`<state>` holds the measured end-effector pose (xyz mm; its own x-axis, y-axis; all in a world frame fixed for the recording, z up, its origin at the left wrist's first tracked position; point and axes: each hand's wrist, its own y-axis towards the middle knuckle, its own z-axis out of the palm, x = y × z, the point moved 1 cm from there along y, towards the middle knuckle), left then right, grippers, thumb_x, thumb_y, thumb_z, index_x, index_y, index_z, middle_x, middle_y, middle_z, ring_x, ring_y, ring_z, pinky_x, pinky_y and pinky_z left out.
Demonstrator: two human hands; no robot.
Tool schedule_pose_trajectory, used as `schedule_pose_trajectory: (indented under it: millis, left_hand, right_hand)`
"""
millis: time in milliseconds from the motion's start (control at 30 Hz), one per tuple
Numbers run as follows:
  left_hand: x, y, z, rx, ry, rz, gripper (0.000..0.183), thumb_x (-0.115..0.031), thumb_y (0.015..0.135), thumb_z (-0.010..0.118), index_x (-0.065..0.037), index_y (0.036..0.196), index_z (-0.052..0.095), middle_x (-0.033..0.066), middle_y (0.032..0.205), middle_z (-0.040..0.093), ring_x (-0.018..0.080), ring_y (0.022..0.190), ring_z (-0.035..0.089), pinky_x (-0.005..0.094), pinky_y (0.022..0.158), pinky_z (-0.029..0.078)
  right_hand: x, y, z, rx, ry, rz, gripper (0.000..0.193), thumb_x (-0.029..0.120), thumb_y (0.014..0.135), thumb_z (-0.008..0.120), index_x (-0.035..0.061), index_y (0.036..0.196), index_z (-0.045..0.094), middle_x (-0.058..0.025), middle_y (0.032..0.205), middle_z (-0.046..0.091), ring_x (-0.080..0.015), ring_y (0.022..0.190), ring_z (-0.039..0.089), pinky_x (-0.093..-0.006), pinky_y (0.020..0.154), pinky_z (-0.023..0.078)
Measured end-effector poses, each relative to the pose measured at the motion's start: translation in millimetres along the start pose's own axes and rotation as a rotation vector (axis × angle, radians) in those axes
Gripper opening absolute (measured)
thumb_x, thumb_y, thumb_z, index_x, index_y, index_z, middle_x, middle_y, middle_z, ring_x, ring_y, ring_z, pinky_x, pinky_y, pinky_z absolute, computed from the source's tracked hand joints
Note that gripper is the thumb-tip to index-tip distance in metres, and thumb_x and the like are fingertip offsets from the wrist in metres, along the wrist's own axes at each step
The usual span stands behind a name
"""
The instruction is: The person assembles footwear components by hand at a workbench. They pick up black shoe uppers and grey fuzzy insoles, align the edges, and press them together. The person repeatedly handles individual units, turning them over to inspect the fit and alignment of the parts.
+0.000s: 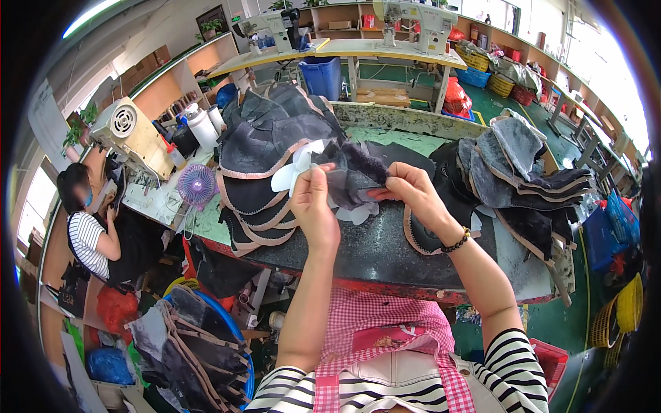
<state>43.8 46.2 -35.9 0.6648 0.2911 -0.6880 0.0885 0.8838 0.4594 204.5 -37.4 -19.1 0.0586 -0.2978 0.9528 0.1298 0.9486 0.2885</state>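
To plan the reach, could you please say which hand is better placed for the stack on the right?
Probably the right hand: it is nearer the grey stack, though it pinches the dark fuzzy piece.

The piece [357, 177] lies between left hand [315, 206] and right hand [418, 196], over the worktop [375, 261]; on it, a pile [272, 141] left and a stack [513, 162] right; fan [196, 184] left of the pile, sewing machine [132, 138] farther left; bin [321, 79] behind the worktop; parts [189, 344] in a tub [243, 339], lower left.

The held piece [353, 176] looks furry and matt.
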Motion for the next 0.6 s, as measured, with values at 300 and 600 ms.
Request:
schedule_pose_trajectory:
  millis: [300, 600]
  left_hand:
    - [-49.2, -10.1, 3.8, 0.666, 0.807, 0.330, 0.044, -0.016, 0.068, 0.081, -0.006, 0.106, 0.062, 0.0070, 0.119, 0.059, 0.0244, 0.109, 0.055, 0.0360, 0.093, 0.044]
    - [-56.2, -4.0, 5.3, 1.076, 1.201, 0.579, 0.034, -0.009, 0.054, 0.079, -0.010, 0.084, 0.063, 0.0009, 0.096, 0.058, 0.0216, 0.094, 0.054, 0.0374, 0.081, 0.040]
  right_hand:
    - [42.6, 22.7, 2.6, 0.132, -0.375, 0.222, 0.024, 0.021, 0.085, 0.063, -0.0006, 0.073, 0.063, 0.0027, 0.067, 0.053, -0.0057, 0.062, 0.048, -0.0256, 0.056, 0.045]
    - [22.0, 8.2, 2.4, 0.234, -0.624, 0.232, 0.027, 0.016, 0.076, 0.062, -0.0050, 0.061, 0.054, -0.0019, 0.051, 0.038, -0.0068, 0.053, 0.037, -0.0302, 0.046, 0.031]
